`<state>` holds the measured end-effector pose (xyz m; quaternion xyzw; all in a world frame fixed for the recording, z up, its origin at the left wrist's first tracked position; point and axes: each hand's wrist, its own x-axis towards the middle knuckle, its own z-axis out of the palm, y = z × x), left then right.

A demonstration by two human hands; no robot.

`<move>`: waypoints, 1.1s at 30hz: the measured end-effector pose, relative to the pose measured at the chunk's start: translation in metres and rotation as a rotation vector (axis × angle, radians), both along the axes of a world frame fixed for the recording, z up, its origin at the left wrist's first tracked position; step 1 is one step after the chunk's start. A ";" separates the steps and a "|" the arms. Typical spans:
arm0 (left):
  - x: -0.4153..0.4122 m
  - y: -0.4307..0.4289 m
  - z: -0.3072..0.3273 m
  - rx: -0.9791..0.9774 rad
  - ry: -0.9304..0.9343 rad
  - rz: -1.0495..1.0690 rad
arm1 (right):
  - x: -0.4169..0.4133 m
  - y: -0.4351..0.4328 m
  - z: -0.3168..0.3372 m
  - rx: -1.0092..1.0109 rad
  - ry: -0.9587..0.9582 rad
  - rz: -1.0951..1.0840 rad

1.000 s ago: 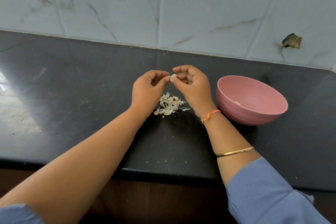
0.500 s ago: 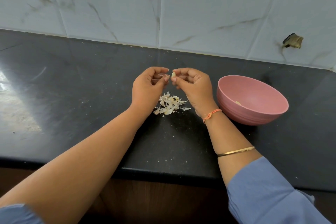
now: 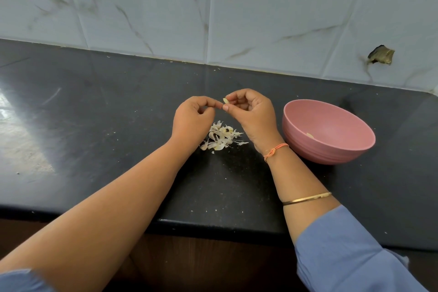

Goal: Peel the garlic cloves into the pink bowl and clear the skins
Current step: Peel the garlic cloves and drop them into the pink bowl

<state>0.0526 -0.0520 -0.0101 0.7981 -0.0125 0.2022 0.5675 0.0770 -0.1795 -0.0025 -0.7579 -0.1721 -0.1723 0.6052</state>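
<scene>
Barely shifted, right hand [image 3: 254, 114] pinches the garlic clove [image 3: 225, 101].

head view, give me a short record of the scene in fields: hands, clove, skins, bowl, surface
right hand: pinches a garlic clove between thumb and forefinger
left hand: fingertips pinched together right beside the clove; whether they grip skin is too small to tell
counter: dark, speckled with small bits
skins: loose pile on the counter, below the hands
pink bowl: upright, right of the right hand, one pale piece inside
task state: skins not yet cleared
</scene>
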 end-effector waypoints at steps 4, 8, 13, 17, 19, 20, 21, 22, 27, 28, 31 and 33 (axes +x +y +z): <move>-0.003 -0.002 0.004 -0.057 -0.001 -0.004 | -0.001 0.001 0.000 -0.036 -0.022 -0.004; -0.001 -0.003 0.002 -0.096 -0.011 -0.034 | -0.002 0.002 0.000 -0.029 -0.047 -0.007; 0.001 -0.003 0.000 -0.102 -0.004 -0.031 | -0.002 0.002 -0.001 -0.065 -0.057 -0.012; 0.000 -0.003 0.001 -0.123 -0.012 -0.051 | -0.002 0.003 -0.001 -0.068 -0.052 -0.021; 0.000 -0.003 0.001 -0.072 -0.044 -0.058 | -0.001 0.003 -0.002 -0.073 -0.052 -0.023; 0.001 -0.002 0.000 -0.031 -0.058 -0.045 | -0.001 0.004 -0.002 -0.082 -0.049 -0.020; 0.003 -0.001 -0.001 0.006 -0.067 -0.022 | -0.001 0.004 -0.003 -0.091 -0.043 -0.011; 0.005 0.000 -0.002 0.033 -0.070 0.004 | -0.001 0.004 -0.003 -0.098 -0.034 0.008; 0.006 0.001 -0.002 0.076 -0.044 0.049 | -0.005 0.005 -0.001 -0.140 -0.004 0.065; 0.006 0.001 -0.002 0.087 -0.047 0.047 | -0.006 0.005 -0.001 -0.143 -0.003 0.063; 0.005 0.000 -0.003 0.114 -0.047 0.043 | -0.007 0.005 -0.001 -0.129 0.023 0.068; 0.007 0.001 -0.004 0.130 -0.056 0.059 | -0.006 0.005 -0.001 -0.121 0.039 0.070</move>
